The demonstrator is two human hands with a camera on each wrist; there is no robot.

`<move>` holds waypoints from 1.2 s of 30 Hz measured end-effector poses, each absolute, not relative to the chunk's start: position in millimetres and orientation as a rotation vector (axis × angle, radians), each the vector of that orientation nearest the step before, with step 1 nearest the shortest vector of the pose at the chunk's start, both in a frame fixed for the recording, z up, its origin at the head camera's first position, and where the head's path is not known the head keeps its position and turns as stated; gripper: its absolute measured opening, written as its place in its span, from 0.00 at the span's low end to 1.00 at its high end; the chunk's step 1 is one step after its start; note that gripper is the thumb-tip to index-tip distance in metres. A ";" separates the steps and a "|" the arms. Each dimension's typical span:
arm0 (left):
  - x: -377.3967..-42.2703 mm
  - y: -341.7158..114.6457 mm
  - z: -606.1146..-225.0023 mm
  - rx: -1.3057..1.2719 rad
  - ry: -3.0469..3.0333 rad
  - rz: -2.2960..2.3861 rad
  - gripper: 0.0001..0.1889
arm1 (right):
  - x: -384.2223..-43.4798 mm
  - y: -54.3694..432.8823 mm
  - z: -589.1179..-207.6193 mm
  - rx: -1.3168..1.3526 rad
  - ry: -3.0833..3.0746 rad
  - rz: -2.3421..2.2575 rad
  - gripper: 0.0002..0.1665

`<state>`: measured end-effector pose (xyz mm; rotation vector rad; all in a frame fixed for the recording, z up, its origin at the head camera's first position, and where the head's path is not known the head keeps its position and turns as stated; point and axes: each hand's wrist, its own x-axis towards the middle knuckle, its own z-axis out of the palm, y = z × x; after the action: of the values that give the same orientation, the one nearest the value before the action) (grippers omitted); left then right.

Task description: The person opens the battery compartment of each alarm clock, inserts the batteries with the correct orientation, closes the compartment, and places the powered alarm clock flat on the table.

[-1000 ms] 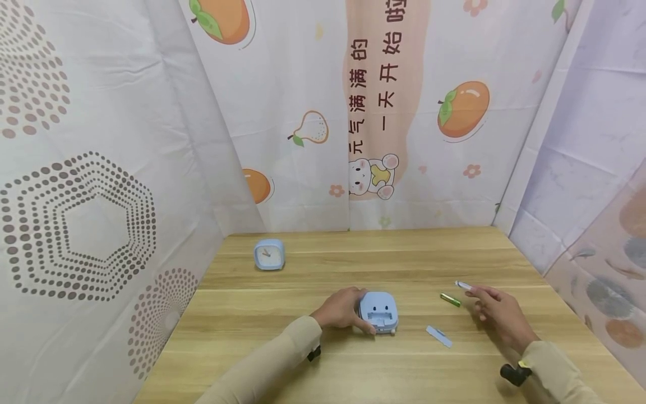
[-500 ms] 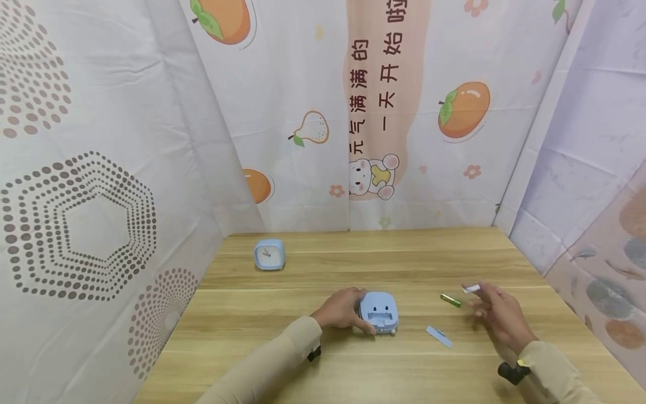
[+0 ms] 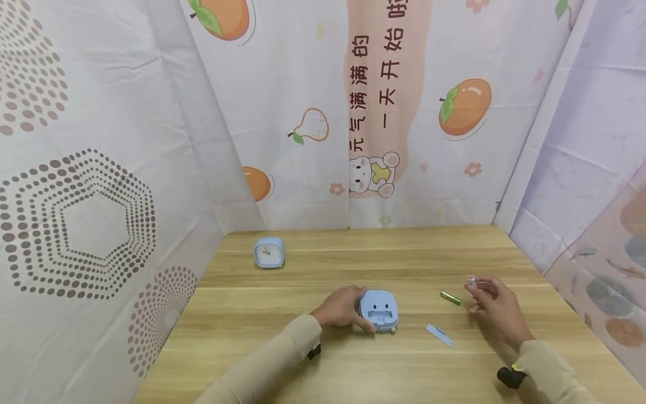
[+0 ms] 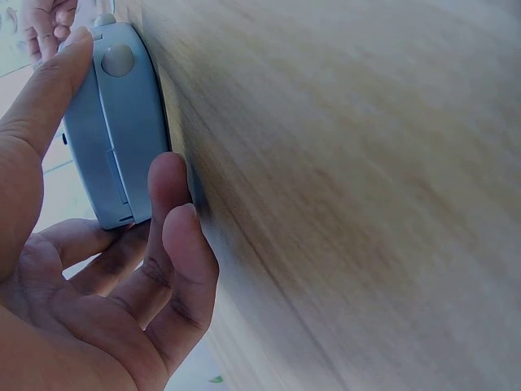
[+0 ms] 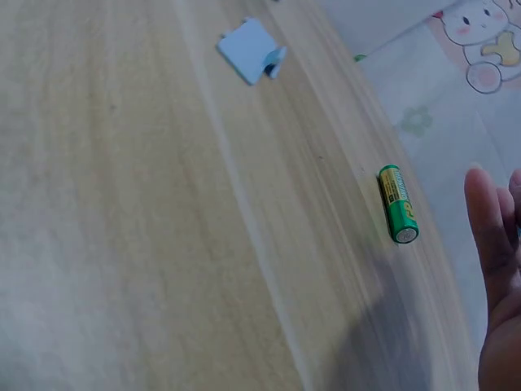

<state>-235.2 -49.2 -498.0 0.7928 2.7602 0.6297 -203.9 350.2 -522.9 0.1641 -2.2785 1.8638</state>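
Note:
In the head view a light-blue clock [image 3: 379, 301] lies on the table with its back up and its battery compartment uncovered. My left hand [image 3: 342, 308] grips its left side; the left wrist view shows the thumb on one edge of the clock [image 4: 122, 130] and fingers at another. Off to the right, my right hand [image 3: 497, 306] pinches a small white battery [image 3: 471, 280], held up with one round end showing. Just left of that hand, a green battery [image 3: 450, 298] lies on the wood. A light-blue battery cover [image 3: 439, 334] lies between the two hands.
Another light-blue clock [image 3: 270, 253] stands at the back left of the wooden table [image 3: 323, 370], dial facing forward. Printed curtains [image 3: 303, 185] hang behind the table and at both sides.
The right hand has turned the white battery from lying sideways to pointing its end at the head camera. The left hand and the clock it holds have stayed in place.

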 end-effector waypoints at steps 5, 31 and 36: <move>-234.2 -48.8 -496.6 0.789 2.761 0.627 0.58 | -203.7 344.4 -520.8 0.174 -2.326 1.682 0.19; -235.2 -49.1 -498.9 0.795 2.759 0.650 0.57 | -200.6 346.0 -516.9 -0.036 -2.460 1.807 0.29; -235.2 -48.9 -499.1 0.784 2.758 0.644 0.57 | -200.9 348.6 -518.8 -0.028 -2.429 1.932 0.27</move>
<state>-235.2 -48.9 -499.1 0.7841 2.7583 0.6439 -200.9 348.6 -518.8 -0.0285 -2.4294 1.9317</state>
